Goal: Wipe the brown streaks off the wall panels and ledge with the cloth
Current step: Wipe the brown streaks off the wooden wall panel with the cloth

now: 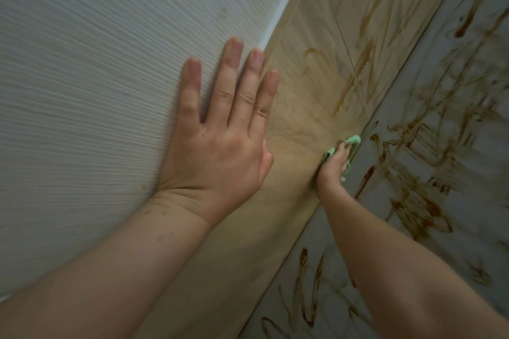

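My left hand (220,129) lies flat with straight fingers on the white ribbed wall (96,77), at its border with the tan wall panel (300,107). Lower down, my right hand (333,166) grips a crumpled green cloth (352,141) and presses it against the tan panel's lower edge, beside the seam. Brown streaks (358,71) run over the tan panel above the cloth. Thick brown streaks (413,195) cover the pale marbled surface (465,82) on the right. The panel area around my right hand looks only faintly smeared.
A thin dark seam (385,107) separates the tan panel from the marbled surface. More brown marks (308,289) sit on the marbled surface near the bottom, beside my right forearm.
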`<state>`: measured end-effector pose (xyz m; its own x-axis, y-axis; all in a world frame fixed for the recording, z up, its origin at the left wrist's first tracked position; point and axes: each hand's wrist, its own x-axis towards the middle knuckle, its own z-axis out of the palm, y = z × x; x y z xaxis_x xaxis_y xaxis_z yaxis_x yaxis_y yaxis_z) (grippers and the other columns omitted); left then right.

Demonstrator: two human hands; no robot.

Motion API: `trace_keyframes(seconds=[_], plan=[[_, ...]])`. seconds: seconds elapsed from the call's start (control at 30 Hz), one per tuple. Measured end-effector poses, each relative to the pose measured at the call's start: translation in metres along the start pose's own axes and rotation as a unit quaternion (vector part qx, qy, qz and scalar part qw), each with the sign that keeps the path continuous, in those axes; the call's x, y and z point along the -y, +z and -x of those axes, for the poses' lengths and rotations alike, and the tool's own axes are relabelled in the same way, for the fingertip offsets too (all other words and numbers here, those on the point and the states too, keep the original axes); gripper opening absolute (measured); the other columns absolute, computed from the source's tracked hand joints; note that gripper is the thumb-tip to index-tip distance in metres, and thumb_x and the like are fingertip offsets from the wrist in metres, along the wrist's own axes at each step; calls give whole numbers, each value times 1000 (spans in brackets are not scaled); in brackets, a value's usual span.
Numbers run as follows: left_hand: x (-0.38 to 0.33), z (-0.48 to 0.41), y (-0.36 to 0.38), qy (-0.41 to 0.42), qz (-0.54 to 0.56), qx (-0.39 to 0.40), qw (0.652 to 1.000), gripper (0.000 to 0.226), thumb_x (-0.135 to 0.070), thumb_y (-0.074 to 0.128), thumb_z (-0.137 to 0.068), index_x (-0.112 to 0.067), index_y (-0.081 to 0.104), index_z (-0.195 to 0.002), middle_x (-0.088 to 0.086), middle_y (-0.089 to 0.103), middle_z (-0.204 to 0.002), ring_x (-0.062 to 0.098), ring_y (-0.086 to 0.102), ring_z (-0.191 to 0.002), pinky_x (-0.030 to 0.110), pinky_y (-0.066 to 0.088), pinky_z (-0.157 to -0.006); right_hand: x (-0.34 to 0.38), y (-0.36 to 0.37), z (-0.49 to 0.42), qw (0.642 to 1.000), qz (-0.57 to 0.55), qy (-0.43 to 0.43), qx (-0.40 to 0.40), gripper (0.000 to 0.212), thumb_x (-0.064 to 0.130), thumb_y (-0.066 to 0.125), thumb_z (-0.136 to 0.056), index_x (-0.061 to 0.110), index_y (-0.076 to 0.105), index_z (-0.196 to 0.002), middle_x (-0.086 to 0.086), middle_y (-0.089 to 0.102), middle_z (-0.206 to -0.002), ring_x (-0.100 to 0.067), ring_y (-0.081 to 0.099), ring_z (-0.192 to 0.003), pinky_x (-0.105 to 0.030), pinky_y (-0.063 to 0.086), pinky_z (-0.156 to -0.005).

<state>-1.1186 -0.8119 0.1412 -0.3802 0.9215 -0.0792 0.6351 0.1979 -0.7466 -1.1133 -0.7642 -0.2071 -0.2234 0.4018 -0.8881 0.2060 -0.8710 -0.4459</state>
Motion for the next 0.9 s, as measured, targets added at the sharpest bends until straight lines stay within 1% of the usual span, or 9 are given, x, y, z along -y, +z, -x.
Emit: trace_keyframes(seconds=[0.1, 0.17, 0.23, 0.33, 0.47, 0.6, 0.7, 0.83, 0.9], plan=[[0, -1, -2, 0, 5, 12, 1000, 73, -40, 21, -105, -5, -3, -164, 21, -7, -171, 46, -10, -156, 66, -19, -116, -88, -5, -34, 988, 19, 146, 41, 102, 94, 22, -68, 39, 44, -151, -1, 48, -155, -30, 43, -142, -56, 28, -120], [0, 0, -3, -1, 0, 15, 1000, 73, -41, 18, -105, -5, -3, -164, 21, -7, -171, 46, -10, -156, 66, -18, -115, -100, -11, -40, 963, 17, 259, 68, 102, 90, 22, -73, 14, 56, -132, -9, 60, -134, -36, 53, -126, -59, 37, -114], [-1, -1, -4, 0, -1, 15, 1000, 72, -41, 16, -104, -5, -3, -164, 21, -7, -171, 47, -9, -156, 65, -18, -115, -56, -19, -13, 949, 40, 304, 71, 92, 78, 21, -83, 5, 64, -119, -13, 65, -119, -37, 58, -113, -55, 42, -109], [0, -2, -4, 6, 3, 20, 1000, 71, -39, 15, -105, -5, -3, -164, 22, -6, -171, 47, -8, -156, 66, -16, -115, -18, -14, -16, 974, 29, 218, 47, 71, 67, 25, -93, 13, 68, -105, -9, 66, -109, -29, 58, -97, -44, 45, -98], [-1, 1, -2, 2, 0, 11, 1000, 71, -39, 14, -104, -4, -3, -164, 22, -7, -171, 46, -9, -156, 65, -19, -115, -102, -5, -78, 988, 0, 153, 19, 105, 103, 23, -57, 42, 59, -135, -2, 60, -139, -29, 55, -120, -52, 40, -109], [0, 0, -3, 2, -10, 11, 1000, 71, -39, 13, -104, -5, -2, -164, 22, -5, -171, 46, -8, -157, 66, -17, -116, -100, -10, 34, 951, -14, 296, 95, 82, 79, 27, -87, 16, 72, -114, -14, 71, -114, -35, 63, -109, -53, 47, -107], [-2, 0, -5, 8, -21, 15, 1000, 71, -40, 13, -104, -5, -1, -164, 22, -4, -171, 46, -7, -157, 66, -13, -116, -68, -18, 60, 936, 15, 334, 109, 77, 63, 26, -88, 10, 68, -124, -16, 64, -132, -40, 55, -125, -63, 31, -116], [-1, 3, 2, 4, -4, -2, 1000, 71, -38, 17, -104, -5, 3, -165, 22, -2, -171, 46, -7, -157, 66, -15, -118, 23, -8, 36, 977, -7, 193, 86, 71, 67, 31, -95, 13, 67, -124, -9, 63, -134, -33, 59, -121, -48, 46, -106], [0, 2, 1, 0, -9, -8, 1000, 70, -38, 18, -105, -5, 3, -165, 22, -1, -171, 46, -7, -157, 66, -16, -118, 79, 3, 37, 990, 5, 119, 70, 71, 78, 27, -88, 29, 55, -132, -3, 54, -143, -25, 52, -127, -47, 43, -102]])
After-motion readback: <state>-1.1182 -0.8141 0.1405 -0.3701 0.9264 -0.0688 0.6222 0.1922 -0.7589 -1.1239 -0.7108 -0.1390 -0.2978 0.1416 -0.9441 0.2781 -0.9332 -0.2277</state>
